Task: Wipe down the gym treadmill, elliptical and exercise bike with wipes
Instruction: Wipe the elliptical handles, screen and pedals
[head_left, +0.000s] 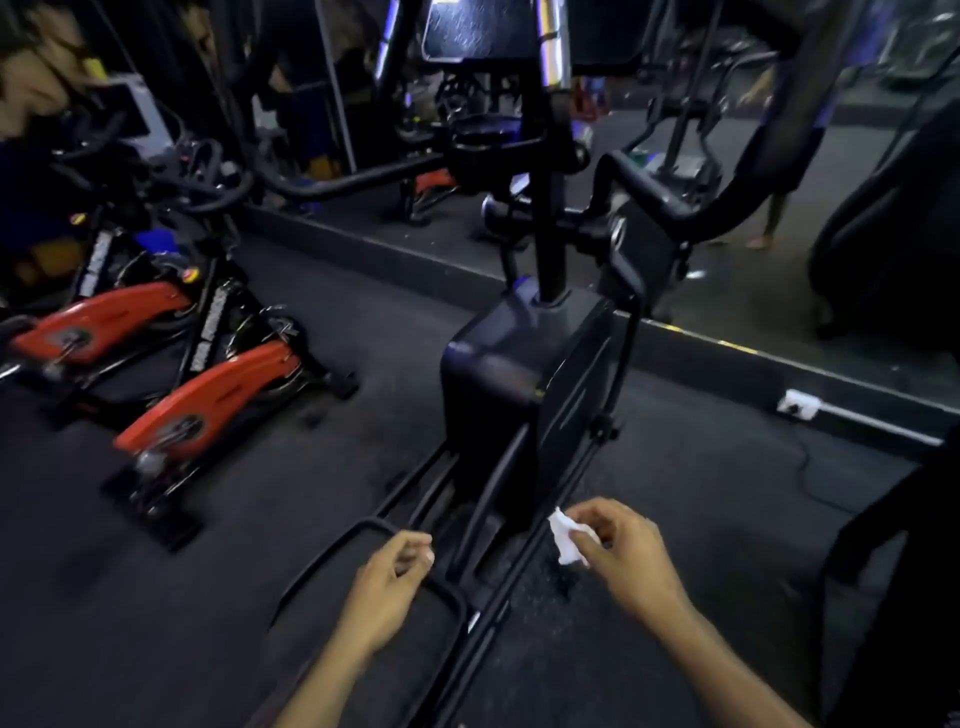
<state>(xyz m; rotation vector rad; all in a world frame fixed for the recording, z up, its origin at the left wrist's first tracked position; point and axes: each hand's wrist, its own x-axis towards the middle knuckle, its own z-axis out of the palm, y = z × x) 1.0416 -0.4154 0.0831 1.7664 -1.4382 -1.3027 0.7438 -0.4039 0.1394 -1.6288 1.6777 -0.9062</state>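
We stand at the elliptical (524, 374), between wipes it seems. Our right hand (621, 553) pinches the white wipe (567, 538) above the frame; our left hand (397, 582) hangs loosely curled, holding nothing. Next, we probably must press the wipe onto a rail.

Spin bikes (156, 364) blurred, perhaps two.

Dim gym: dark rubber floor (701, 493), mirrored wall (727, 234), white outlet (799, 404).
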